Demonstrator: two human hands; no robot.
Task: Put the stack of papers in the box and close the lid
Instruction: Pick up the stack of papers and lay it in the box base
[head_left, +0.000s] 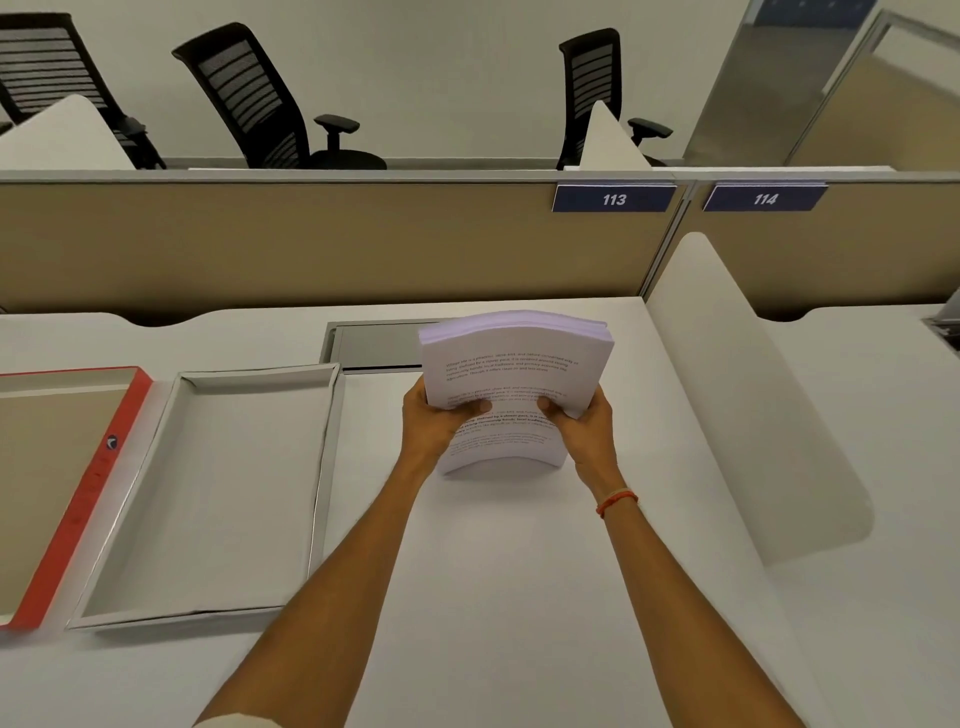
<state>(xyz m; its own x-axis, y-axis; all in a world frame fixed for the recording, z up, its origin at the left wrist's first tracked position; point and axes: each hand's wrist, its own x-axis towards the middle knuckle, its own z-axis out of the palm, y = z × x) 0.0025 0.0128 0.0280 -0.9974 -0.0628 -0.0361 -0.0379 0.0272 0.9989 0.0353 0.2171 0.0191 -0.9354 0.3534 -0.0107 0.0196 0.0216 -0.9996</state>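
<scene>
Stack of papers (511, 374) gripped by both hands (511, 423), box (208, 519) open

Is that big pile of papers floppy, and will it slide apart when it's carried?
Probably floppy: the stack of papers already bows between the left hand and right hand. It looks thick, so likely heavy for its size. Loose sheets may slip and fan out; gripping both sides likely helps.

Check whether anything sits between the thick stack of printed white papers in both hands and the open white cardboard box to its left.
Nothing visible does. The left hand and right hand hold the stack of printed white papers; only bare white desk separates it from the empty open white cardboard box. The red-edged lid lies beyond.
</scene>
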